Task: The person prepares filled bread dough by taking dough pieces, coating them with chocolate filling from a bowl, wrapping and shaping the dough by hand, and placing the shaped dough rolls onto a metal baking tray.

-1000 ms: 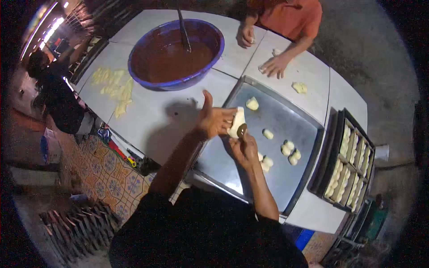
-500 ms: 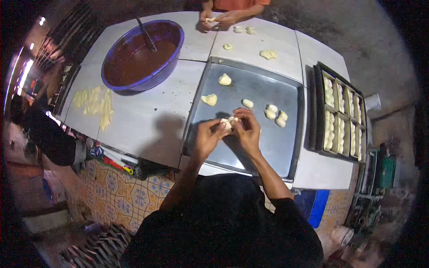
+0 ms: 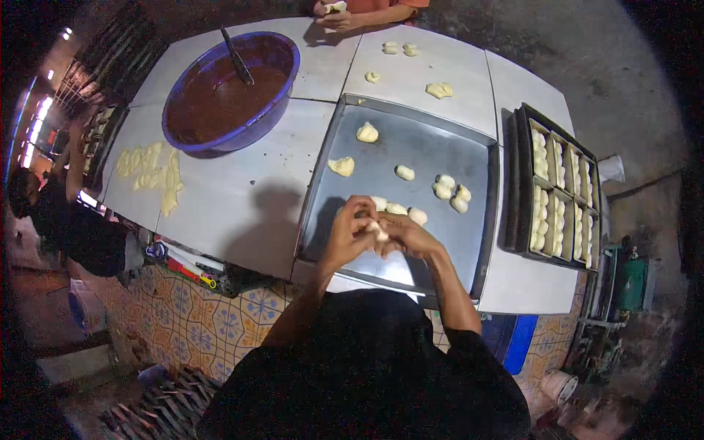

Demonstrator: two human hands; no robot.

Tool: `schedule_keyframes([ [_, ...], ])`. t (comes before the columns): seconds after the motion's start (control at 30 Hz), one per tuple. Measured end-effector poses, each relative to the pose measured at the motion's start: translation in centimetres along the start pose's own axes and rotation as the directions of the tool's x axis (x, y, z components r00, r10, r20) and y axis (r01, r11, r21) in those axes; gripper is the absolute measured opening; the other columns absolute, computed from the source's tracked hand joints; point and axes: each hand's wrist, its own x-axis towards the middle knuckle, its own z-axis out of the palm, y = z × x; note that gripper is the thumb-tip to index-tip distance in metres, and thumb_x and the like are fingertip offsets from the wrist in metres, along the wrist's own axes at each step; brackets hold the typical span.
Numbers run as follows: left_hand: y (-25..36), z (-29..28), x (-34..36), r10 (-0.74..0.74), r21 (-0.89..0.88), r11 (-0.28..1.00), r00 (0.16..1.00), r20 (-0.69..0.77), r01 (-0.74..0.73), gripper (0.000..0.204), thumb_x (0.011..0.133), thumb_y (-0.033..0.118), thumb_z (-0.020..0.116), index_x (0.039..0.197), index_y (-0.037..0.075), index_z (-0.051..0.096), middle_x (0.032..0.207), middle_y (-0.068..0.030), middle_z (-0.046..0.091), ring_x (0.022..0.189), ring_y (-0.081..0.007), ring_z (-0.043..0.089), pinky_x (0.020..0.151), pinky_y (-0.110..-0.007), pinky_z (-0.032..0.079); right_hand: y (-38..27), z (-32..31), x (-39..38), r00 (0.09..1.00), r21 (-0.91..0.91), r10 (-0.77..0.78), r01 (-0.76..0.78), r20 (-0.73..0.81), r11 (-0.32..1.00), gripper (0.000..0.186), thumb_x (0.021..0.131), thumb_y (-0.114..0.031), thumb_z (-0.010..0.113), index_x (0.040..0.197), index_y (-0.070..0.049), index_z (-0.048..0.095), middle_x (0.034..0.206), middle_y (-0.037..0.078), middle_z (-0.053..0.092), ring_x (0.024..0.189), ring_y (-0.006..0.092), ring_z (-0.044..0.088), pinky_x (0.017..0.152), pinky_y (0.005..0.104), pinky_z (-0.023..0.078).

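Observation:
Over the near part of a metal tray (image 3: 447, 242), my left hand (image 3: 347, 236) and my right hand (image 3: 415, 237) meet with bent fingers around a small piece of pale dough (image 3: 378, 232). The fingers hide much of that piece. Just beyond my hands, a short row of dough rolls (image 3: 418, 216) lies on the tray, partly covered by my fingers. Farther up the tray are a single dough roll (image 3: 404, 173), two joined pairs of dough balls (image 3: 444, 186) and two rough dough lumps (image 3: 341, 166).
A purple basin (image 3: 275, 121) of brown filling, with a dark-handled tool in it, stands at the left. Flattened dough strips (image 3: 173, 187) lie near the left edge. At the right are divided baking pans (image 3: 522, 183) of dough. Across the table, another person's hands (image 3: 337, 18) hold dough.
My right hand has turned over the dough, its back now facing up, and my left fingers have lifted. The rolls beyond them now show. The other person's hands have moved left.

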Motion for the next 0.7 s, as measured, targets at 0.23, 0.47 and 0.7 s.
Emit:
schedule_keyframes([
  [0.23,-0.9,-1.3,1.4,0.152,0.097,0.987,0.947,-0.282,-0.129,0.056,0.074,0.008,0.063,0.125,0.0,0.042,0.122,-0.0133,0.049,0.122,-0.0228,0.043,0.102,-0.036,0.035,-5.1,-6.5,5.5,0.611,-0.737,-0.688,0.24,-0.391,0.631,0.035,0.078,-0.001,0.061,0.113,0.001,0.06,0.097,0.012,0.067,0.085,0.0167,0.062,0.075,0.0289,0.05],
  [0.47,-3.4,-7.6,0.1,0.143,0.017,0.988,0.874,-0.464,-0.153,0.023,0.081,0.006,0.062,0.102,0.0,0.058,0.105,-0.0081,0.06,0.099,-0.016,0.057,0.088,-0.031,0.045,-5.0,-10.7,7.9,0.593,-0.789,-0.694,0.153,-0.409,0.596,0.038,0.07,0.01,0.051,0.105,0.004,0.062,0.112,0.016,0.061,0.103,0.0266,0.059,0.089,0.0325,0.046],
  [0.7,-5.3,-7.5,0.8,0.089,-0.058,0.988,0.838,-0.538,-0.142,0.007,0.082,0.005,0.06,0.087,0.0,0.059,0.087,-0.0069,0.06,0.082,-0.0157,0.06,0.079,-0.029,0.049,-2.7,-2.3,16.1,0.776,-0.999,-0.629,-0.031,-0.052,0.044,0.034,0.078,-0.02,0.063,0.107,-0.003,0.059,0.104,0.023,0.058,0.104,0.0412,0.05,0.083,0.0492,0.045],
])
